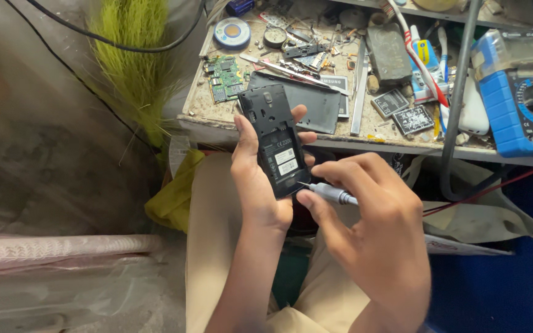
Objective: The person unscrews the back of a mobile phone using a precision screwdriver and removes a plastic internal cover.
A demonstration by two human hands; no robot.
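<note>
While the head camera looks down over the person's lap, the left hand (260,185) grips a black phone (277,148) upright, back cover off, just in front of a cluttered workbench (266,126). The right hand (371,222) pinches a grey screwdriver (328,192), its tip touching the phone's lower right edge. On the bench lie a green circuit board (226,77), flat batteries (402,111) and a blue multimeter (516,102).
</note>
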